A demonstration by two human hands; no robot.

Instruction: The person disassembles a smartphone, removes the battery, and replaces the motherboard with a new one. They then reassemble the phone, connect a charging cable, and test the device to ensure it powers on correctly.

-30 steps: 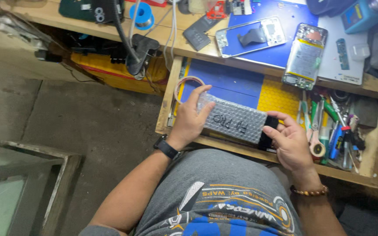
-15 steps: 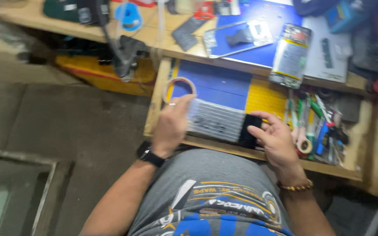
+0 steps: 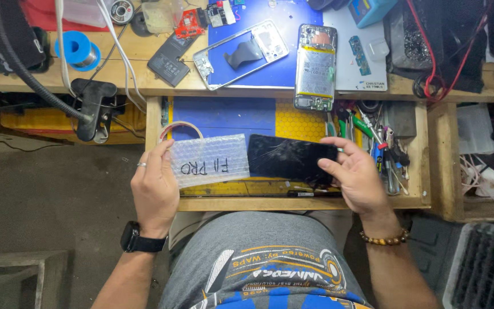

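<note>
My left hand grips the left end of a clear bubble-wrap sleeve with handwriting on it, held over an open wooden drawer. A black phone screen panel with a cracked surface sticks out of the sleeve's right end. My right hand holds that panel by its right edge. Both hands hover just above the drawer's front. A black watch is on my left wrist and a bead bracelet on my right.
The drawer holds blue and yellow mats and several screwdrivers and tools at its right. On the bench behind lie an opened phone body, a phone frame, a blue solder spool and cables. A clamp grips the bench edge.
The black screen panel has slid out to the right from the bubble-wrap sleeve; my hands have moved apart. The camera has steadied and come closer over the drawer.
</note>
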